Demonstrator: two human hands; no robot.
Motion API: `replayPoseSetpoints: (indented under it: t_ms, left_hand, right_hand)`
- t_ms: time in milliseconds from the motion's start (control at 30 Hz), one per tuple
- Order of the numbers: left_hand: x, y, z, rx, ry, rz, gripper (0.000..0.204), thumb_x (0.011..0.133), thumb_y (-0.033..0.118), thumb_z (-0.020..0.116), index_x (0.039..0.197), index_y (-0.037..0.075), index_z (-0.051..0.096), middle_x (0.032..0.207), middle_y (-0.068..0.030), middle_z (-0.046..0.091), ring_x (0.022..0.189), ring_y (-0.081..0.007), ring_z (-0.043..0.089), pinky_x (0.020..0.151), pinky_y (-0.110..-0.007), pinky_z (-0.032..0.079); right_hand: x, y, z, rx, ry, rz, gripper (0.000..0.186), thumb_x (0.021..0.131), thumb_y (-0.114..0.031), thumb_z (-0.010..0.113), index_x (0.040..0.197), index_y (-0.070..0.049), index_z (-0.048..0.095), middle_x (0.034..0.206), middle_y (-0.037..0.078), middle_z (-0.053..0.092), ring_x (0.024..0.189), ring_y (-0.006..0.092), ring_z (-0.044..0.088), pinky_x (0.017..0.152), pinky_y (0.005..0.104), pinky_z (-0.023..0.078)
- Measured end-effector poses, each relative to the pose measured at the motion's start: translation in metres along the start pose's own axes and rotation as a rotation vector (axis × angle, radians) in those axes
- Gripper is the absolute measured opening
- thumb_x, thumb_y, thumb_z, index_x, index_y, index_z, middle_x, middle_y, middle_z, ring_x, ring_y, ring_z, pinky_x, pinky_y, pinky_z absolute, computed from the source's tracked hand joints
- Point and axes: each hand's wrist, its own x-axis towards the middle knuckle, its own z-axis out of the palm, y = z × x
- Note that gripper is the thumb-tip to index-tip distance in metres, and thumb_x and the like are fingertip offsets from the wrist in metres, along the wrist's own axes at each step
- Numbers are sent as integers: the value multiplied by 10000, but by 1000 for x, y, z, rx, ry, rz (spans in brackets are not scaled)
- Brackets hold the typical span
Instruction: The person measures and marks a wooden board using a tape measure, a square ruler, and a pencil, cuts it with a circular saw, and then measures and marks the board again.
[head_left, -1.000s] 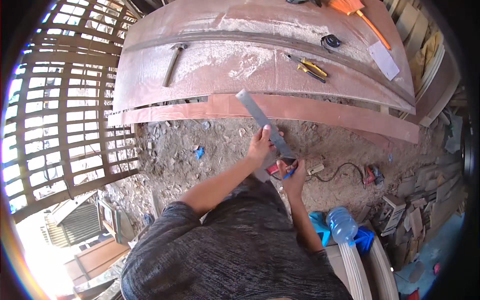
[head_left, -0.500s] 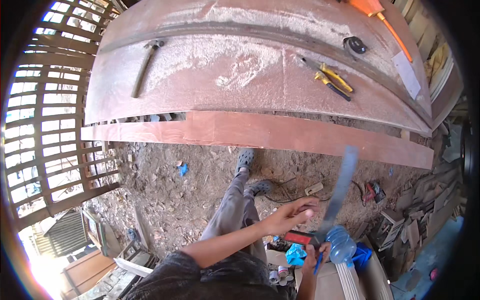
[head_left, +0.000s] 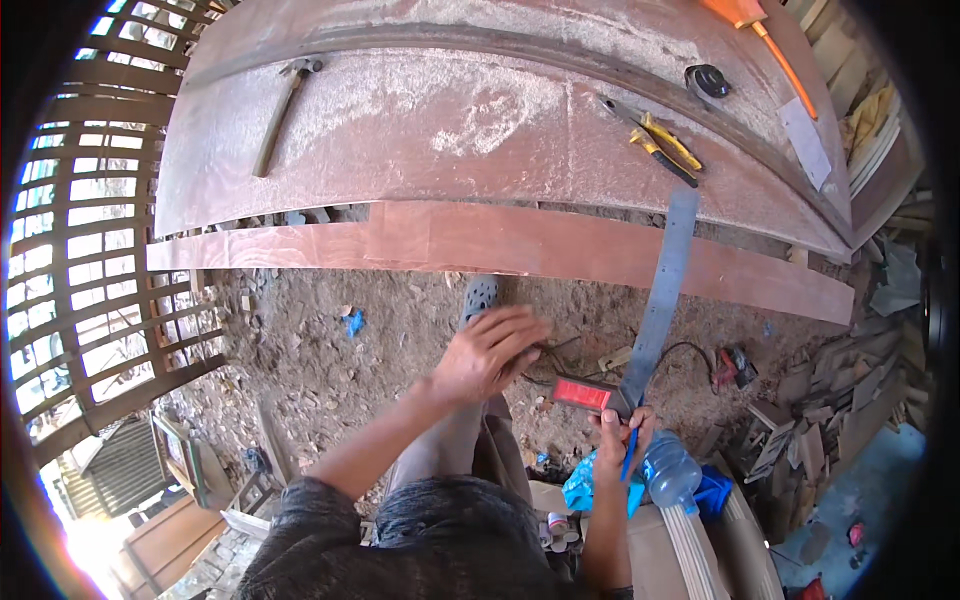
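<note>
My right hand [head_left: 622, 442] grips a try square [head_left: 664, 290] by its red stock, and its long metal blade points away from me. A blue pencil or pen [head_left: 630, 455] sticks out of the same hand. My left hand [head_left: 488, 352] is in the air above my leg, fingers extended and slightly bent, with nothing visible in it. Beyond the hands, a long strip of reddish plywood [head_left: 480, 238] runs crosswise, and the blade's far part overlaps it in view; contact cannot be made out. A wide sawdust-covered board [head_left: 380, 150] lies behind the strip.
On the board are a hammer [head_left: 282, 118], yellow-handled pliers [head_left: 655, 140] and a black tape measure [head_left: 708, 80]. A red power tool [head_left: 733, 368] with a cord sits on the dirt floor. Near my right arm are a blue water jug [head_left: 672, 468] and scrap wood [head_left: 830, 400].
My left hand has moved left and forward, away from the square. The try square has risen forward in my right hand, its blade now reaching across the strip in view.
</note>
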Motion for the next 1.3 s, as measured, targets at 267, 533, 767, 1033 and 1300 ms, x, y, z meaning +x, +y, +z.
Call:
replayPoseSetpoints:
  t_ms: [267, 533, 767, 1033, 1300]
  left_hand:
    - [97, -29, 50, 160, -110, 152, 847, 1014, 486, 634, 1606, -37, 328, 1696, -198, 324, 1605, -335, 247, 1318, -533, 158]
    - [-22, -128, -51, 767, 358, -785, 980, 1042, 620, 512, 1667, -34, 135, 1732, -314, 96, 1621, -467, 21, 1295, -622, 45]
    - [12, -94, -47, 382, 2, -189, 1014, 974, 753, 487, 1658, 35, 274, 1728, -258, 207, 1615, -477, 89, 1277, -670, 15]
    - [80, -108, -52, 435, -403, 162, 1295, 586, 983, 653, 1624, 245, 418, 1713, -180, 293, 1574, -465, 250, 1290, -683, 52]
    - [91, -124, -56, 282, -400, 247, 1354, 482, 769, 873, 1639, 254, 396, 1720, -187, 267, 1580, -460, 236, 1312, -643, 111]
  right_hand:
    - [-2, 8, 3, 1, 63, 11, 445, 935, -120, 797, 992, -136, 356, 897, 11, 468, 754, 130, 596, 717, 350, 643]
    - [-1, 5, -14, -83, 79, 12, 442, 924, -113, 804, 1020, -149, 374, 969, 64, 603, 822, 183, 680, 737, 352, 624]
    - [29, 57, 84, 70, -220, 120, 437, 938, -77, 786, 1003, -141, 359, 858, 49, 610, 802, 193, 719, 783, 379, 648]
    - [58, 74, 168, 222, -196, 169, 434, 972, -130, 790, 947, -126, 357, 721, -43, 479, 748, 148, 699, 765, 344, 645]
    - [74, 71, 184, 357, -162, 192, 453, 937, -143, 826, 973, -135, 374, 891, 29, 558, 739, 173, 701, 781, 376, 651]
